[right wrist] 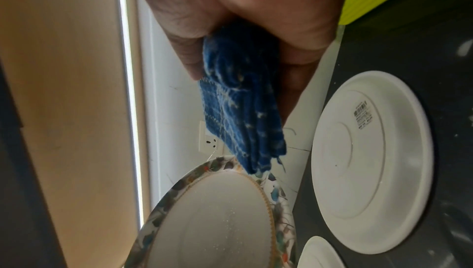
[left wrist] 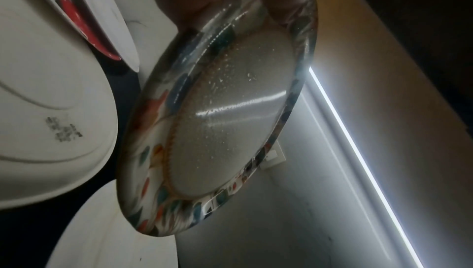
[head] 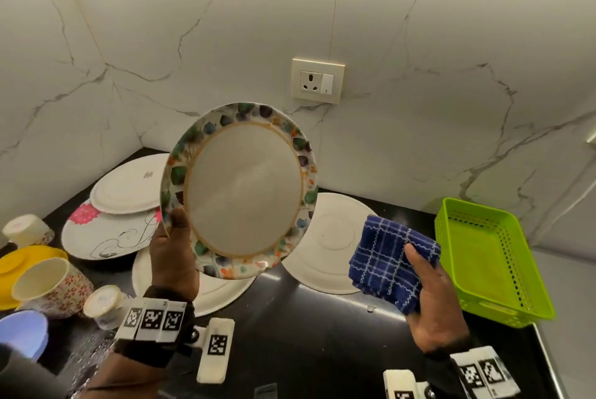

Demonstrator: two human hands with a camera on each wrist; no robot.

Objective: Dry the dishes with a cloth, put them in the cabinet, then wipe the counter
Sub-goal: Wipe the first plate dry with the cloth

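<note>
A plate with a multicoloured leaf rim (head: pixel 245 189) is held upright above the black counter (head: pixel 306 334), its face turned toward me. My left hand (head: pixel 174 247) grips its lower left rim, thumb on the front. Water droplets speckle the plate's face (left wrist: pixel 230 110) in the left wrist view. To the right, apart from the plate, my right hand (head: pixel 429 298) grips a folded blue checked cloth (head: pixel 387 263). In the right wrist view the cloth (right wrist: pixel 240 114) hangs just above the plate's rim (right wrist: pixel 217 211).
Upturned white plates (head: pixel 332 244) lie on the counter under and behind the held plate. A floral plate (head: pixel 103 234), cups (head: pixel 48 282), a yellow bowl (head: pixel 19 263) and a blue bowl (head: pixel 22 331) crowd the left. A lime green basket (head: pixel 490 256) stands at right. A wall socket (head: pixel 317 81) is behind.
</note>
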